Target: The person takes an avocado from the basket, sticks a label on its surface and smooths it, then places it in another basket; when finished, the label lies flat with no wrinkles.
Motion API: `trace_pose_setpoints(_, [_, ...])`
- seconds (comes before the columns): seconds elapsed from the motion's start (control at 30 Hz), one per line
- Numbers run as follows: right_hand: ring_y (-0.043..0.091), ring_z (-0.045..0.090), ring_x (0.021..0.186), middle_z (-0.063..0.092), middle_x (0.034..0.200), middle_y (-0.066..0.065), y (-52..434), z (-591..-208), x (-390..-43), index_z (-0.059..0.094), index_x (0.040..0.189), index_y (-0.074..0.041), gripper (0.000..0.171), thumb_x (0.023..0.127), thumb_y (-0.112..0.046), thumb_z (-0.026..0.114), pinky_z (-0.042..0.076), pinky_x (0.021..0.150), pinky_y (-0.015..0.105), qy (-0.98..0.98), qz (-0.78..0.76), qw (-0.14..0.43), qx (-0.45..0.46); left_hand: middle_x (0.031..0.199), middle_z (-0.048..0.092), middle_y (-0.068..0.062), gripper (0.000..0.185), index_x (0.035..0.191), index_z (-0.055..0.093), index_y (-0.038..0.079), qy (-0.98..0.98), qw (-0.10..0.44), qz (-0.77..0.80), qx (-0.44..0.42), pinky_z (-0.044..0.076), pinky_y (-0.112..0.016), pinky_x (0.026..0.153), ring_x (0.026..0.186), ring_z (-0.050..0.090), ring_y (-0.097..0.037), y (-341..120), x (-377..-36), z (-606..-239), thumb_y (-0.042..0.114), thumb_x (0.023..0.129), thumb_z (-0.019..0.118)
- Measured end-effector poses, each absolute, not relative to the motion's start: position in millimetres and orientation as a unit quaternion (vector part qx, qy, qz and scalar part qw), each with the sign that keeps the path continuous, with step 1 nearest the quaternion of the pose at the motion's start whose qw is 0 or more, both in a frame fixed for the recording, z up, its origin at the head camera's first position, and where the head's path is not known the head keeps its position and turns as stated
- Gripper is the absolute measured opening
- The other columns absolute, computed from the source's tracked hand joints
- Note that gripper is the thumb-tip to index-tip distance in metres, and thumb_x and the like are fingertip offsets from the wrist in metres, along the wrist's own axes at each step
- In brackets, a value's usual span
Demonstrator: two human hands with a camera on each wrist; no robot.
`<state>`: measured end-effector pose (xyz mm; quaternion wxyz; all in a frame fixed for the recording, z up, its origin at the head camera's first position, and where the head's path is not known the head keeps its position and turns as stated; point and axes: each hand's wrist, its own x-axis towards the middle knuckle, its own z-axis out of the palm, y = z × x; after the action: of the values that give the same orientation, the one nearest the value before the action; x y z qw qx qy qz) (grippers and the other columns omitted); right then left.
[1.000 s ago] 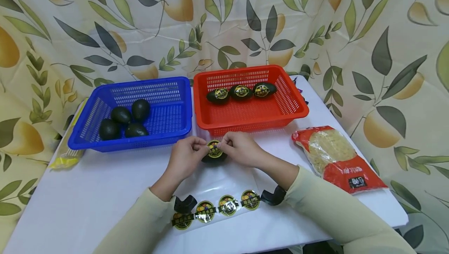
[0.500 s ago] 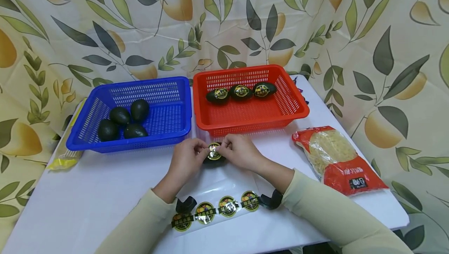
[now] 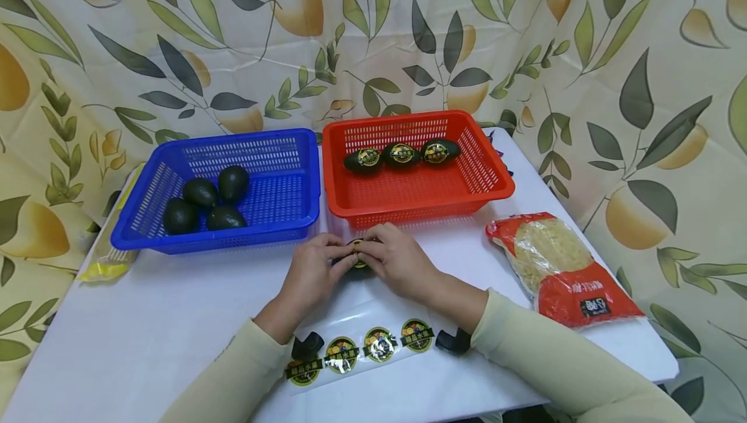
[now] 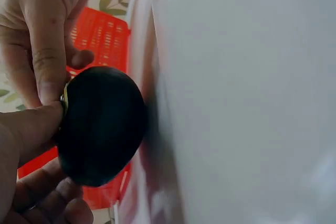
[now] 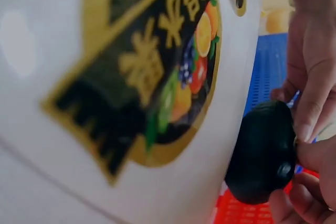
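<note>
A dark green avocado (image 3: pixel 360 268) lies on the white table, mostly covered by both hands. My left hand (image 3: pixel 315 267) and right hand (image 3: pixel 399 261) hold it from either side, thumbs meeting on a round black-and-gold sticker (image 3: pixel 357 246) on its upper side. In the left wrist view, the avocado (image 4: pixel 102 127) shows its bare dark side, with the sticker's edge (image 4: pixel 65 98) just visible under the thumbs. Fingers of both hands curl beside the avocado (image 5: pixel 262 153) in the right wrist view. A clear sheet with several similar stickers (image 3: pixel 379 344) lies nearer the body.
A blue basket (image 3: pixel 286 225) with several unlabelled avocados (image 3: pixel 201 193) stands back left. Beside it, a red basket (image 3: pixel 408 209) holds three stickered avocados (image 3: pixel 401 154). A red-and-clear food bag (image 3: pixel 566 267) lies right; a yellow packet (image 3: pixel 111 264) lies at the left edge.
Both thumbs have moved inward over the sticker until they meet, covering most of it. The avocado, baskets and sticker sheet stay about where they were.
</note>
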<state>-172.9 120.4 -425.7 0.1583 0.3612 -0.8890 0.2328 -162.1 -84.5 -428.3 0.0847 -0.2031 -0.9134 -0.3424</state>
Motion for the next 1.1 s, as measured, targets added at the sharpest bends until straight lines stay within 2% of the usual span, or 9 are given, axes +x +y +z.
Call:
trace_pose_setpoints(0.13, [0.018,0.06,0.098,0.07,0.113,0.004,118.2,-424.6,-171.0,0.078,0.118,-0.013,0.023,0.095,-0.017,0.076,0.056,0.076,0.028,-0.889,0.177,0.177,0.382,0.107,0.078,-0.006,0.023,0.108,0.082,0.008,-0.913,0.097,-0.335,-0.209,0.057,-0.046,0.091,0.102,0.072,-0.027,-87.6,-162.4,-431.5,0.022,0.089,0.083])
trace_pose_setpoints(0.37, [0.017,0.057,0.098,0.063,0.106,0.002,121.2,-425.2,-171.1,0.076,0.125,-0.008,0.036,0.093,-0.026,0.079,0.054,0.075,0.028,-0.9,0.186,0.153,0.364,0.111,0.079,-0.007,0.021,0.106,0.083,0.008,-0.913,0.098,-0.334,-0.214,0.057,-0.049,0.095,0.107,0.075,-0.028,-90.6,-162.7,-433.0,0.021,0.089,0.082])
trace_pose_setpoints(0.5, [0.017,0.058,0.096,0.062,0.102,0.002,123.1,-425.2,-173.0,0.076,0.123,-0.007,0.035,0.093,-0.024,0.08,0.053,0.077,0.029,-0.9,0.204,0.142,0.357,0.109,0.08,-0.006,0.019,0.102,0.084,0.008,-0.909,0.099,-0.349,-0.206,0.058,-0.048,0.094,0.108,0.075,-0.027,-89.4,-163.5,-433.9,0.02,0.088,0.083])
trace_pose_setpoints(0.67, [0.018,0.06,0.097,0.064,0.104,0.003,125.0,-424.5,-173.8,0.076,0.122,-0.004,0.034,0.092,-0.02,0.081,0.054,0.08,0.031,-0.897,0.221,0.141,0.357,0.106,0.079,-0.007,0.016,0.1,0.083,0.005,-0.901,0.116,-0.357,-0.216,0.059,-0.045,0.09,0.102,0.075,-0.027,-86.3,-163.3,-434.6,0.016,0.087,0.084])
trace_pose_setpoints(0.8, [0.018,0.06,0.097,0.063,0.104,0.004,126.6,-423.8,-173.7,0.077,0.121,-0.003,0.033,0.091,-0.017,0.081,0.055,0.08,0.03,-0.893,0.223,0.15,0.361,0.107,0.074,-0.008,0.02,0.109,0.082,0.007,-0.903,0.129,-0.334,-0.239,0.058,-0.042,0.086,0.099,0.071,-0.026,-81.9,-162.2,-433.9,0.014,0.09,0.082])
trace_pose_setpoints(0.97, [0.017,0.06,0.09,0.063,0.096,0.003,128.9,-422.6,-172.6,0.08,0.115,-0.005,0.025,0.091,-0.014,0.081,0.053,0.075,0.029,-0.895,0.232,0.148,0.352,0.111,0.066,-0.005,0.036,0.128,0.075,0.011,-0.908,0.112,-0.312,-0.258,0.056,-0.041,0.085,0.101,0.064,-0.024,-77.5,-159.8,-433.7,0.023,0.094,0.079])
trace_pose_setpoints(1.1, [0.016,0.063,0.088,0.064,0.094,0.001,129.9,-422.1,-170.9,0.081,0.109,-0.007,0.02,0.09,-0.015,0.081,0.054,0.076,0.03,-0.897,0.242,0.138,0.343,0.11,0.066,-0.003,0.041,0.128,0.074,0.01,-0.903,0.084,-0.342,-0.245,0.056,-0.039,0.086,0.1,0.063,-0.022,-79.6,-160.8,-435.8,0.025,0.091,0.082])
